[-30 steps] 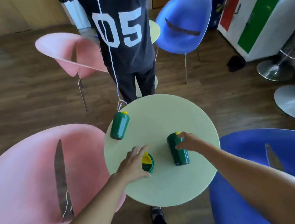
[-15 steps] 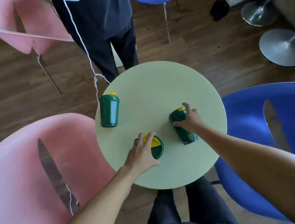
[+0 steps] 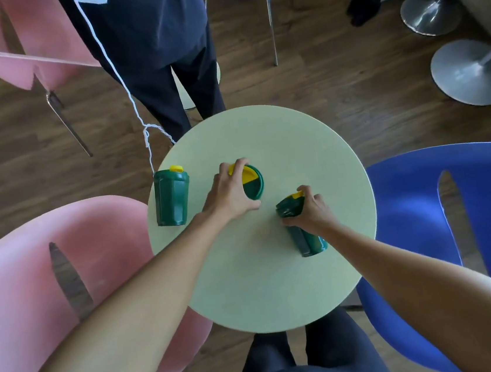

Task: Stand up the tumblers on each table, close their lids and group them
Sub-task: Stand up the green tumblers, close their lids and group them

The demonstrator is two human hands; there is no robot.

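Note:
Three dark green tumblers with yellow lid flaps are on a round pale green table (image 3: 278, 273). One tumbler (image 3: 171, 199) lies on its side at the left edge, untouched. A second tumbler (image 3: 253, 183) stands upright near the middle, seen from above with its yellow flap showing; my left hand (image 3: 227, 197) grips it from the left. The third tumbler (image 3: 305, 237) is tilted, lid end raised, and my right hand (image 3: 308, 212) holds it near the lid.
A pink chair (image 3: 35, 286) stands left of the table and a blue chair (image 3: 471, 221) right. Another person (image 3: 155, 49) stands at the far edge with a white cord (image 3: 122, 86) hanging. More chairs and metal stool bases (image 3: 467, 72) stand behind.
My left hand has slid the upright tumbler away from me toward the table's middle. My right hand has tipped the third tumbler's lid end up. The camera now looks more steeply down.

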